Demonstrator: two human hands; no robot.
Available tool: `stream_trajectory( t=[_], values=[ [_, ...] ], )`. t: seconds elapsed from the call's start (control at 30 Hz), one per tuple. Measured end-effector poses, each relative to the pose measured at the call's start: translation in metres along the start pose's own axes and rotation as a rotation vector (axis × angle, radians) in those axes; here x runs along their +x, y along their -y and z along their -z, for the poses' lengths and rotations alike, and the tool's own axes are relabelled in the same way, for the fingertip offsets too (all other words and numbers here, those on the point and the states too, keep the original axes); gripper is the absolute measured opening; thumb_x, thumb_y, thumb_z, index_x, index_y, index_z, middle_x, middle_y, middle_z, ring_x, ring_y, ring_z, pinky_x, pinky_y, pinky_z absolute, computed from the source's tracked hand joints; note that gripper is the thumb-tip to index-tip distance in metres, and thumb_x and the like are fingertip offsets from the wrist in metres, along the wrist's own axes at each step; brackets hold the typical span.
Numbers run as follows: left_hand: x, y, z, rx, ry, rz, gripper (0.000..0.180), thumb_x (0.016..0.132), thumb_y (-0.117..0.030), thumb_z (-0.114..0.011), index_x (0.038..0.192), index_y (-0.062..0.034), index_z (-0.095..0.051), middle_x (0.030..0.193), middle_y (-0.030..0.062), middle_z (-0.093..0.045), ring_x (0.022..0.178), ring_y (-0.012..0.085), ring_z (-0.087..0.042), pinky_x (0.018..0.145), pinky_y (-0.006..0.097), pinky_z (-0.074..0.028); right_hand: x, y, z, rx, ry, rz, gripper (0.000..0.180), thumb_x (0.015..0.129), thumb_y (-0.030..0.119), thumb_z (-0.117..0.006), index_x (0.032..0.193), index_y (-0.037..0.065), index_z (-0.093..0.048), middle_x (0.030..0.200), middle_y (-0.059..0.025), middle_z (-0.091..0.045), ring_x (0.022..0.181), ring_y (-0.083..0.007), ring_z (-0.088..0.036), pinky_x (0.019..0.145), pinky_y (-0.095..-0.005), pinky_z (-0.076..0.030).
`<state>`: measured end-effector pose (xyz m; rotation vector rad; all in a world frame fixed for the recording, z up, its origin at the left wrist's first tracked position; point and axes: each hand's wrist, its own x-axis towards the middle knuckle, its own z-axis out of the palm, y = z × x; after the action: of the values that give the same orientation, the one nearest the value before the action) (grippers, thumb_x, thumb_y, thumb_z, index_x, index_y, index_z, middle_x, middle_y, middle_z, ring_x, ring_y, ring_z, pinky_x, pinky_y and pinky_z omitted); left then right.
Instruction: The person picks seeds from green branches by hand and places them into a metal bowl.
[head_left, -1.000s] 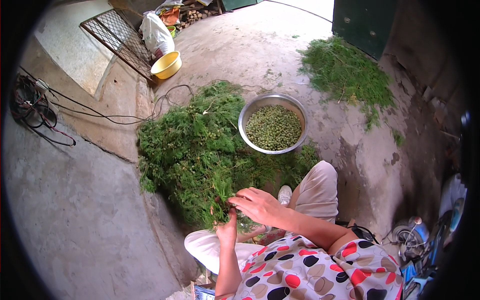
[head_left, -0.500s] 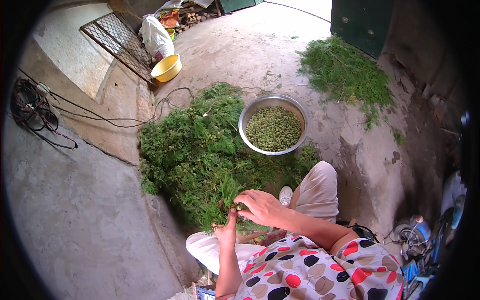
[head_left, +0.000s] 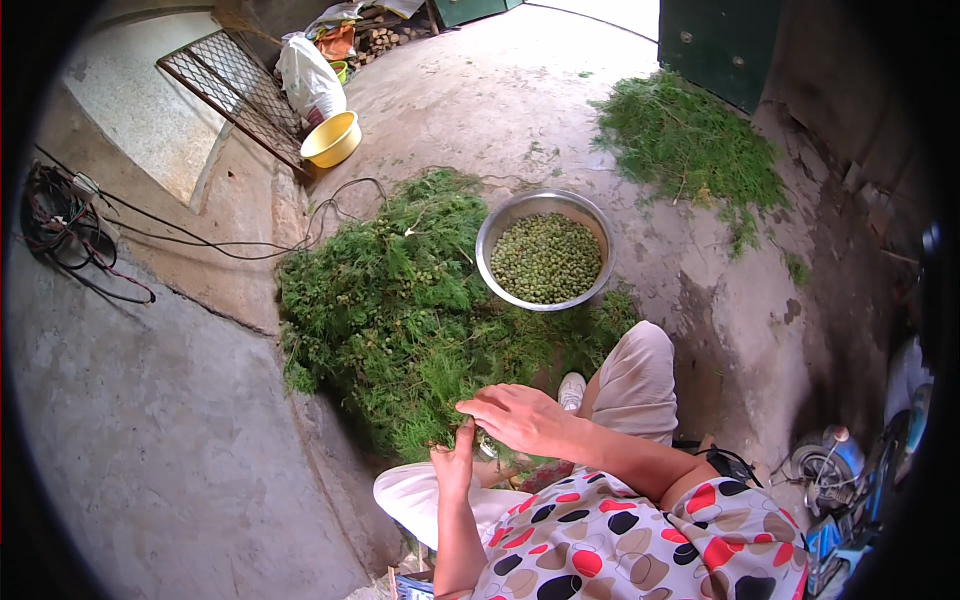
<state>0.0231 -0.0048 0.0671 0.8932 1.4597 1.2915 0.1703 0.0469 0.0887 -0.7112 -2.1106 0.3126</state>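
Over the near edge of a big heap of feathery green branches (head_left: 385, 300), my two hands meet. My left hand (head_left: 454, 464) is closed around a leafy green sprig (head_left: 428, 428), its thumb pointing up. Just above and to the right, my right hand (head_left: 518, 418) bends its fingers down to the sprig beside the left thumb. Its fingertips look pinched together, and what they hold is hidden. Beyond the hands, a round metal basin (head_left: 484, 262) stands against the heap's right side. Small round green seed cones (head_left: 545, 258) fill much of it.
A second pile of green branches (head_left: 690, 145) lies far right by a dark green door (head_left: 722, 50). A yellow basin (head_left: 333, 140) and a white sack (head_left: 310, 75) stand far left. Cables (head_left: 215, 243) run along the left wall. A wheeled machine (head_left: 825, 465) is at right.
My right hand's fingertips have shifted slightly left and down toward the left thumb. The left hand stays nearly in place, and the sprig has moved a little. The basin and heap look unchanged.
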Motion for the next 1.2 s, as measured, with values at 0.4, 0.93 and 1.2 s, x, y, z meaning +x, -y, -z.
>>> stream_trajectory(
  t=[0.4, 0.93, 1.2],
  values=[
    [0.003, 0.011, 0.007, -0.061, -0.015, 0.048, 0.036, 0.082, -0.016, -0.064, 0.112, 0.0020, -0.053, 0.108, 0.0086, -0.057, 0.097, 0.0166, -0.053, 0.087, 0.030, -0.041, 0.002, 0.001, -0.008, 0.168, -0.066, -0.048, 0.036, 0.075, 0.001, -0.058, 0.109, 0.005, -0.046, 0.096, -0.0111, -0.056, 0.086, -0.0260, -0.058, 0.075, -0.0335, -0.049],
    [0.000, 0.017, 0.009, -0.203, -0.070, -0.068, 0.026, 0.080, -0.004, -0.056, 0.106, 0.0007, -0.055, 0.101, 0.0063, -0.059, 0.090, 0.0154, -0.056, 0.083, 0.029, -0.043, 0.005, 0.015, -0.004, 0.450, -0.076, -0.276, 0.030, 0.080, 0.006, -0.059, 0.110, 0.006, -0.052, 0.095, -0.0114, -0.056, 0.075, -0.0261, -0.060, 0.063, -0.0326, -0.050],
    [0.001, 0.013, 0.005, -0.402, -0.056, -0.049, 0.021, 0.083, -0.005, -0.053, 0.103, -0.0002, -0.053, 0.093, 0.0092, -0.060, 0.081, 0.0183, -0.058, 0.076, 0.031, -0.047, 0.033, -0.036, 0.046, -0.187, -0.413, 0.133, 0.039, 0.068, 0.014, -0.072, 0.102, 0.008, -0.054, 0.082, -0.0055, -0.057, 0.068, -0.0179, -0.058, 0.057, -0.0282, -0.051]
  ],
)
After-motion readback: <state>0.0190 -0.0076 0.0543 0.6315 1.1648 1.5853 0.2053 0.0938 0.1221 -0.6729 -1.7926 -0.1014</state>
